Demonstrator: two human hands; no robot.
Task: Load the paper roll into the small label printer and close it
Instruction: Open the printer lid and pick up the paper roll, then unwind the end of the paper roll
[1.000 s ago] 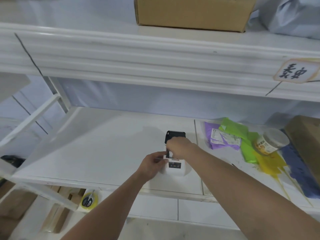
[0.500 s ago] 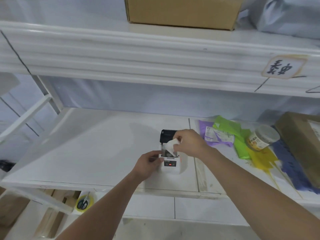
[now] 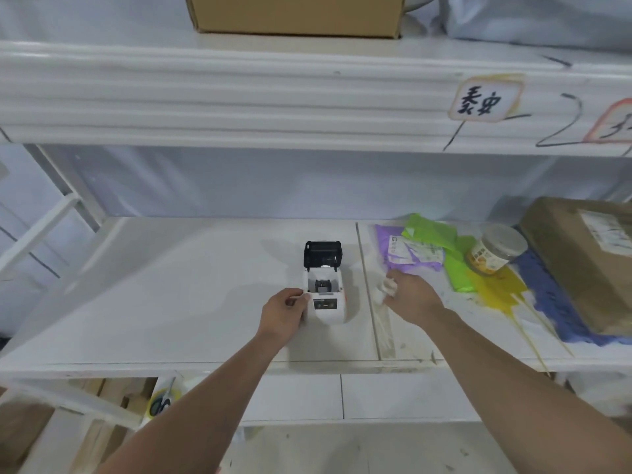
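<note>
A small white label printer (image 3: pixel 327 307) stands on the white shelf (image 3: pixel 171 302), its black lid (image 3: pixel 322 253) tipped up and back. The open paper bay (image 3: pixel 323 283) looks bare of paper. My left hand (image 3: pixel 284 311) grips the printer's left side. My right hand (image 3: pixel 408 294) is off to the right of the printer, low over the shelf, fingers closed on a small white piece of paper (image 3: pixel 388 286). Whether that piece is a roll or a scrap is unclear.
To the right lie purple (image 3: pixel 396 254) and green (image 3: pixel 441 241) mailer bags, a lidded jar (image 3: pixel 497 249) on its side, and a brown cardboard box (image 3: pixel 588 261). Another cardboard box (image 3: pixel 297 13) sits on the upper shelf. A shelf seam (image 3: pixel 371 302) runs front to back.
My right hand lifted a white piece of paper out of the printer's bay and carried it to the right. The left hand stayed on the printer.
</note>
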